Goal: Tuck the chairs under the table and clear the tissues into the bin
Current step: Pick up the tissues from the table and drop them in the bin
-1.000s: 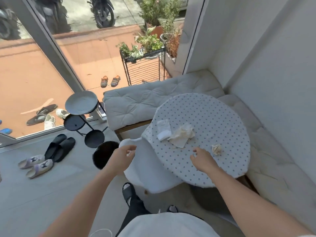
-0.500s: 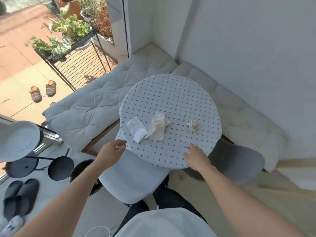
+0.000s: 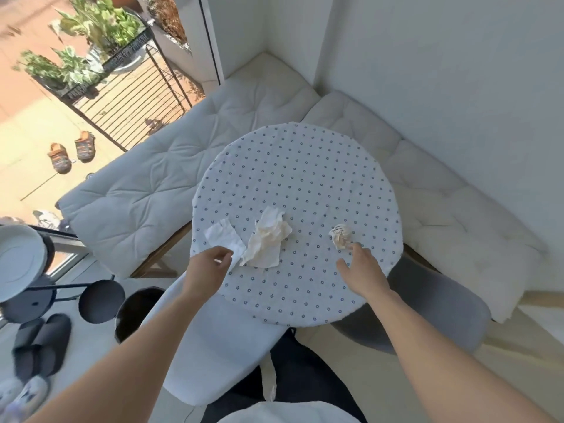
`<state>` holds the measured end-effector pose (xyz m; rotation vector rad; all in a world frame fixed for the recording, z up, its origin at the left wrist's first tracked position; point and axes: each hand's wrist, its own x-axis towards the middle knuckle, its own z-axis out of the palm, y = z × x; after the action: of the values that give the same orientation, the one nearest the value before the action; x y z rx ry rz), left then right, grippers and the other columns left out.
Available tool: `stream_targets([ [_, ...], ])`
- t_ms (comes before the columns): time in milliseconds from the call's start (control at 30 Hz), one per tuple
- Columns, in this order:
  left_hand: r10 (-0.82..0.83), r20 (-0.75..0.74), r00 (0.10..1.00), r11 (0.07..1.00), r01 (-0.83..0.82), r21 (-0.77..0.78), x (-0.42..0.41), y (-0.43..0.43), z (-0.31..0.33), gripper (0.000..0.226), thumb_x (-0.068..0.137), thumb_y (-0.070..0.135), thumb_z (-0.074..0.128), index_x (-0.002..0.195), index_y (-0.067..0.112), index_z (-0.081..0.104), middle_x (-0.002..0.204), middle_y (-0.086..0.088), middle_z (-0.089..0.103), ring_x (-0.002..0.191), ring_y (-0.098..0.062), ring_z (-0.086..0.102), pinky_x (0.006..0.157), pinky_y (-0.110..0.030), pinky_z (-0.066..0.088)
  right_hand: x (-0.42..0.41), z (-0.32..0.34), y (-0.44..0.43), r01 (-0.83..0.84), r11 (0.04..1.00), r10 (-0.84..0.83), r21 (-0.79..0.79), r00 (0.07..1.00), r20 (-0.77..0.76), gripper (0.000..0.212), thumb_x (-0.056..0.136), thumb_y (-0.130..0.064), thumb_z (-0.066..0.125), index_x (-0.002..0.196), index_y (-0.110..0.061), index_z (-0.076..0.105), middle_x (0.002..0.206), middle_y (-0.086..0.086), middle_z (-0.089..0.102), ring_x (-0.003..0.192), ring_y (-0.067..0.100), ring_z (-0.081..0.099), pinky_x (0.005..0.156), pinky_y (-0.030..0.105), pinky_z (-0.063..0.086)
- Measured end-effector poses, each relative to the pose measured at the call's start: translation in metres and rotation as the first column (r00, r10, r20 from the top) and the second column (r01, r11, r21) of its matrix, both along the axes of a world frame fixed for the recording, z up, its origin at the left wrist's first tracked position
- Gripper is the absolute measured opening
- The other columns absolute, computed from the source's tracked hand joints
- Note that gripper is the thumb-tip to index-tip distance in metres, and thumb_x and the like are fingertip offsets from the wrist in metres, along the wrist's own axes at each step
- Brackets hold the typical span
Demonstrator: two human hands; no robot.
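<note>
white paper is what both hands are after: the tissue-clearing step looks to be in hand, the chairs seemingly dealt with. the white chair (image 3: 213, 340) sits with its seat partly under the near-left edge of the dotted table (image 3: 305, 166), the grey chair (image 3: 433, 309) partly under its right edge.

three tissues lie on the table. the left hand (image 3: 207, 267) has fingers curled at the near edge of the flat folded tissue (image 3: 224, 236), seemingly pinching it, though whether it truly grips cannot be told. the right hand (image 3: 363, 268) is open, fingers spread, one fingertip touching the small balled tissue (image 3: 340, 235). the big crumpled tissue (image 3: 270, 239) lies between them, untouched, overlapping the folded one's corner.

next, i judge, each hand must close on its tissue and lift; the middle one needs a further grab. then all go to the dark round bin (image 3: 137, 312) on the floor, left of the white chair.

writing: a strip on the plant rack (image 3: 128, 56) outside bears lettering, too blurred to read.
</note>
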<state>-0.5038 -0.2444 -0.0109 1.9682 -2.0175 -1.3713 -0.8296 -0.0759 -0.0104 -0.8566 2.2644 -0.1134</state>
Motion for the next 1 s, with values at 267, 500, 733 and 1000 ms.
stream_targets([
  [267, 0.094, -0.072, 0.993, 0.991, -0.087, 0.099, -0.083, -0.019, -0.029, 0.021, 0.102, 0.031, 0.063, 0.123, 0.029, 0.068, 0.111, 0.007, 0.073, 0.085, -0.010, 0.072, 0.050, -0.023, 0.050, -0.065, -0.060, -0.046, -0.015, 0.999, 0.017, -0.043, 0.999, 0.050, 0.050, 0.101, -0.040, 0.054, 0.147, -0.032, 0.040, 0.134, 0.012, 0.041, 0.084, 0.026, 0.067, 0.086, 0.047, 0.060],
  [500, 0.018, -0.038, 0.999, 0.997, -0.015, 0.079, -0.116, -0.017, -0.056, 0.024, 0.102, 0.032, 0.064, 0.125, 0.030, 0.071, 0.119, 0.002, 0.068, 0.088, -0.018, 0.073, 0.057, -0.027, 0.054, -0.068, -0.087, -0.051, -0.053, 0.996, 0.061, -0.077, 0.993, 0.098, 0.040, 0.103, -0.023, 0.058, 0.142, -0.030, 0.055, 0.135, 0.009, 0.041, 0.077, 0.014, 0.063, 0.072, 0.029, 0.050],
  [733, 0.166, -0.018, 0.986, 0.983, -0.164, 0.086, -0.126, -0.015, -0.066, 0.015, 0.100, 0.024, 0.069, 0.108, 0.022, 0.081, 0.110, 0.001, 0.077, 0.066, -0.014, 0.066, 0.049, -0.017, 0.046, -0.070, -0.095, -0.053, -0.089, 0.993, 0.097, -0.079, 0.991, 0.094, 0.041, 0.099, -0.010, 0.065, 0.137, -0.024, 0.059, 0.133, 0.011, 0.043, 0.085, 0.018, 0.063, 0.079, 0.029, 0.056],
  [1000, 0.193, -0.116, 0.974, 0.980, -0.185, 0.079, -0.104, -0.009, -0.046, 0.027, 0.098, 0.022, 0.072, 0.123, 0.031, 0.075, 0.096, -0.001, 0.075, 0.071, -0.013, 0.064, 0.054, -0.021, 0.050, -0.061, -0.086, -0.042, -0.032, 0.999, 0.034, -0.037, 0.998, 0.050, 0.027, 0.094, -0.007, 0.071, 0.114, -0.021, 0.059, 0.111, 0.015, 0.049, 0.070, 0.014, 0.053, 0.055, 0.023, 0.045],
])
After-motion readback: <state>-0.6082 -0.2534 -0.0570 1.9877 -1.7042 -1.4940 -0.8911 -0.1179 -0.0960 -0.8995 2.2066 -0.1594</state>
